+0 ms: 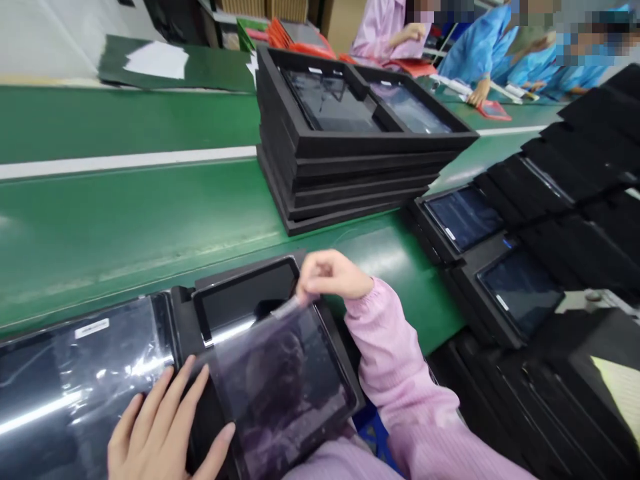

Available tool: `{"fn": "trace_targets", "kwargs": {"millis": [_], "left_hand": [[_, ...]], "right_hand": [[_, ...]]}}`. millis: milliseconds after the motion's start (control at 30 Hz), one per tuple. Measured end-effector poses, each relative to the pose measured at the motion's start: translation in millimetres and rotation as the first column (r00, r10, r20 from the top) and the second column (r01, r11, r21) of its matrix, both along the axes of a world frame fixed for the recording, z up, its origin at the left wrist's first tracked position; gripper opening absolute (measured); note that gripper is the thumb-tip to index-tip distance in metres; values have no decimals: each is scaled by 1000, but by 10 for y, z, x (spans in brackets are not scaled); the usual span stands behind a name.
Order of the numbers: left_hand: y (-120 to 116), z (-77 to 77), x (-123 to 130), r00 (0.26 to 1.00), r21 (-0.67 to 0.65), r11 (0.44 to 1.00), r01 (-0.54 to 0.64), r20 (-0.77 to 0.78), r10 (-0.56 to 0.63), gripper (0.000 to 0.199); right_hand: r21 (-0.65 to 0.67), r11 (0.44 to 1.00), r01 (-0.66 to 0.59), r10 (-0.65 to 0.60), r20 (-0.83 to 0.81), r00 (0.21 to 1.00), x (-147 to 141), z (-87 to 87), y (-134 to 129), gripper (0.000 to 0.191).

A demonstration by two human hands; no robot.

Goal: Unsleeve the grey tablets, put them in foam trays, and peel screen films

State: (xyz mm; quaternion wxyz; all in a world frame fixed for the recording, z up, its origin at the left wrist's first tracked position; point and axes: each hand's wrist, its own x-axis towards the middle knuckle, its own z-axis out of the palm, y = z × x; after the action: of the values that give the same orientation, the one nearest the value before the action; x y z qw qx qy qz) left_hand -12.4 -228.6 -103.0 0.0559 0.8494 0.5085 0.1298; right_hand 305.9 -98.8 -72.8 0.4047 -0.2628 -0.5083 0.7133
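Note:
A dark tablet (pixel 250 297) lies screen up in the right recess of a black foam tray (pixel 186 328). Pinched at its top right corner, a clear protective film (pixel 270 380) is lifted partly off the screen by my right hand (pixel 333 275); its lower part still covers the glass. My left hand (pixel 170 427) rests flat with fingers spread, over the tray's divider and the edge of a second tablet (pixel 115 360). That second tablet is wrapped in clear plastic and carries a white label (pixel 92 328).
A stack of black foam trays (pixel 370 150) holding tablets stands on the green bench (pixel 125 220) ahead. More trays with tablets (pixel 463 217) lean at the right. White papers (pixel 157 60) lie at the far left. Co-workers in pink (pixel 377 30) and blue (pixel 473 50) sleeves work across the bench.

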Motion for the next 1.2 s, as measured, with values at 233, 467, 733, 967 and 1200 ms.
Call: {"fn": "trace_targets", "kwargs": {"millis": [233, 467, 733, 967, 1200], "left_hand": [[-2, 88, -22, 998, -78, 997, -17, 51, 21, 67], [14, 139, 4, 999, -62, 998, -9, 39, 11, 59], [17, 152, 11, 1000, -45, 999, -25, 1, 25, 55], [25, 127, 28, 998, -30, 998, -61, 1, 61, 54], [38, 182, 56, 998, -71, 996, -57, -28, 55, 50]], "right_hand": [[205, 965, 166, -246, 471, 847, -267, 57, 282, 9], [240, 970, -32, -179, 799, 574, -130, 438, 168, 19], [232, 966, -119, 17, 399, 917, -286, 386, 136, 34], [21, 995, 98, -100, 270, 958, -584, 362, 120, 14], [-138, 979, 152, -116, 243, 963, -605, 131, 306, 20]]}}
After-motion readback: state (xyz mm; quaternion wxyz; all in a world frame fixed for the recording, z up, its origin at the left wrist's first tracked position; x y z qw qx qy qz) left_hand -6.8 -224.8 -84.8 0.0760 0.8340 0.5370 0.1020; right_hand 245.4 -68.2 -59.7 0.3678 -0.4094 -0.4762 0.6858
